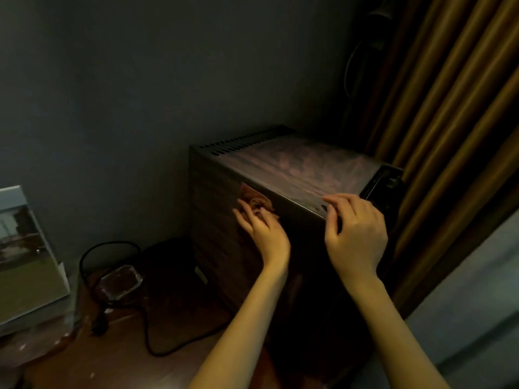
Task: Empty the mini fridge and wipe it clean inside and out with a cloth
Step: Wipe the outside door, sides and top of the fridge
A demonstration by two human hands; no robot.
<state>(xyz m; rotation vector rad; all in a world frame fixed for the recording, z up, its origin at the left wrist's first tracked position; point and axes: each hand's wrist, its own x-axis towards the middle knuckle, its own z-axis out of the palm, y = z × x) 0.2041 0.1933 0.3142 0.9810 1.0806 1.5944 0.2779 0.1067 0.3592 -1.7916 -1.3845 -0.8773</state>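
Mini fridge (295, 169): dark, boxy, vent slots at rear top; set in the corner beside a curtain (449, 108). A crumpled brown cloth (257, 202) is pressed against its side by the left hand (265, 231), fingers extended. Its top edge is gripped by the right hand (355, 231), fingers curled.

My left hand (264, 231) presses a brownish cloth (257, 202) flat against the left side of the mini fridge (295, 164), just under its top edge. My right hand (355, 228) grips the top edge, fingers bent over it. Black cable (146, 324) lies left of the fridge, curtain (449, 108) to the right.
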